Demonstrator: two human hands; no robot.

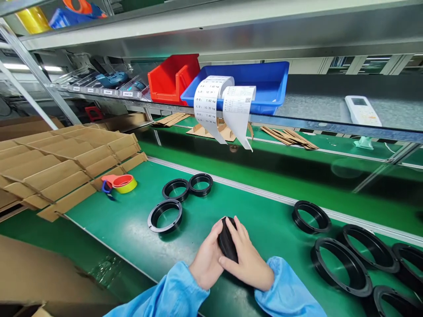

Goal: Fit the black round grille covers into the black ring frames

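Note:
Between both palms I hold a black ring, turned edge-on so that its outer wall faces me. My left hand closes on its left side, and the fingers of my right hand wrap over its right side. Parts of the ring are hidden by my fingers. Beyond my hands to the left lie three similar rings: a flanged black ring nearest, then two smaller-looking ones, a middle ring and a far ring, which seem to touch. On the right lie several more black rings.
A green worktop carries the rings. At left stand cardboard dividers beside a tape dispenser. The shelf above holds a red bin, a blue tray, label rolls and a white handheld device. A cardboard box sits lower left.

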